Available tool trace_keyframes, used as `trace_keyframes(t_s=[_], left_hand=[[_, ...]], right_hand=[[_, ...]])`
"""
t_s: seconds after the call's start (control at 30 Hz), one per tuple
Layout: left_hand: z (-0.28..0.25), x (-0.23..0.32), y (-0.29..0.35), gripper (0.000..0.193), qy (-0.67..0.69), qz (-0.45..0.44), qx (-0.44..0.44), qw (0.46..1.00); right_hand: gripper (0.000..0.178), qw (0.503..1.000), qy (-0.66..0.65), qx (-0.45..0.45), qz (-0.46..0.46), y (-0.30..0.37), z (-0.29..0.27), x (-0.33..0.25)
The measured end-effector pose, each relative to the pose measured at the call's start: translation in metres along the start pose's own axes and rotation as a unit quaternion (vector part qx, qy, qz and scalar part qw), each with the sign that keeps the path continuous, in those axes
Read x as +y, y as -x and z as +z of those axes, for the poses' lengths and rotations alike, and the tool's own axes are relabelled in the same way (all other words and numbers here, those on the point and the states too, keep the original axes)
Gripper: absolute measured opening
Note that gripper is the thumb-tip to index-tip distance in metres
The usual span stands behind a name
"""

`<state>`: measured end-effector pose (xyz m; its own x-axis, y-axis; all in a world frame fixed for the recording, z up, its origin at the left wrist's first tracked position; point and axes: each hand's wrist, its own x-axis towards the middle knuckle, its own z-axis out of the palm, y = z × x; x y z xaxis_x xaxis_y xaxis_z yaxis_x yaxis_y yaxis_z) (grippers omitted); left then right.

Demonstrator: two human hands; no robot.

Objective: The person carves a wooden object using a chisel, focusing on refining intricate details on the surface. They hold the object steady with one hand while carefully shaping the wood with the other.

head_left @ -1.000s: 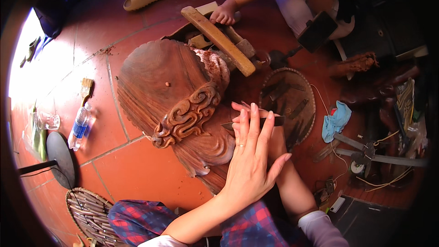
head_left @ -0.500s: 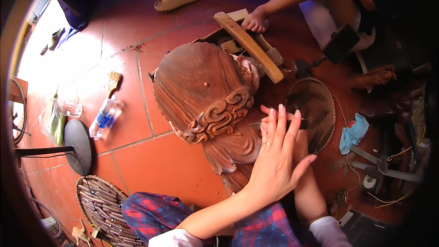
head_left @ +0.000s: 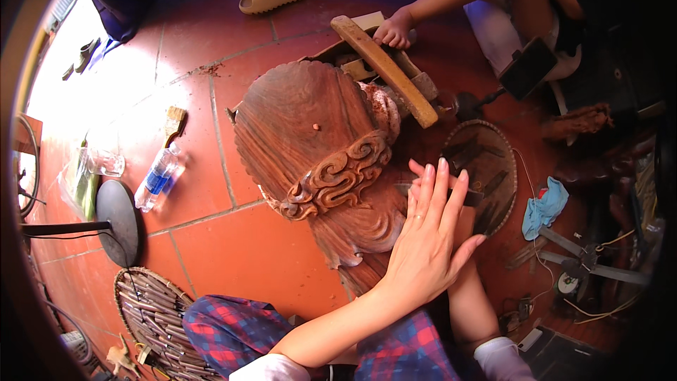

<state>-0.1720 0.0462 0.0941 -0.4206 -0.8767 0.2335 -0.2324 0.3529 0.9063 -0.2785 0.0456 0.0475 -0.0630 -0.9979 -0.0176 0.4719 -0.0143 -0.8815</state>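
Observation:
A carved reddish-brown wooden piece [head_left: 303, 134] with scalloped edges and a band of raised scrolls lies in front of me. Over its near right part, my left hand [head_left: 429, 240] is stretched out flat, a thin ring on one finger. It lies across my right hand [head_left: 462, 227], covering most of it. A dark flat piece [head_left: 471, 197] sticks out beside the right hand's fingers; its kind is unclear. Which parts of the wood the hands touch is hidden.
A wooden bar [head_left: 384, 70] lies behind the carving, near another person's bare foot [head_left: 395, 29]. Right of my hands is a round woven tray [head_left: 504, 152] with dark tools. Leftward are a brush [head_left: 175, 123], a plastic bottle [head_left: 156, 182], a black stand base [head_left: 118, 222] and a basket of rods [head_left: 151, 317].
Both hands have shifted slightly to the right over the wood, the left still flat across the right. The carving and surrounding things show only a small shift of the view.

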Motion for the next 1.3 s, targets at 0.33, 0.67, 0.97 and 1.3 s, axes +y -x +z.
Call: trace_keyframes(t_s=[0.33, 0.67, 0.97, 1.3], left_hand=[[-0.002, 0.008, 0.010, 0.081, -0.015, 0.002, -0.007, 1.000], [-0.001, 0.003, 0.007, 0.082, 0.007, 0.019, -0.022, 1.000], [-0.019, -0.004, -0.004, 0.075, -0.198, -0.033, -0.001, 0.980], [-0.025, 0.034, 0.081, 0.053, 0.169, 0.002, -0.215, 0.962]], right_hand=[[0.048, 0.999, -0.028, 0.031, 0.006, 0.010, -0.003, 0.000], [0.030, 0.995, 0.040, 0.068, -0.065, 0.001, 0.001, -0.001], [0.014, 0.948, 0.143, 0.235, -0.163, -0.006, -0.024, -0.042], [0.036, 0.973, -0.022, 0.227, -0.040, -0.008, -0.070, -0.049]])
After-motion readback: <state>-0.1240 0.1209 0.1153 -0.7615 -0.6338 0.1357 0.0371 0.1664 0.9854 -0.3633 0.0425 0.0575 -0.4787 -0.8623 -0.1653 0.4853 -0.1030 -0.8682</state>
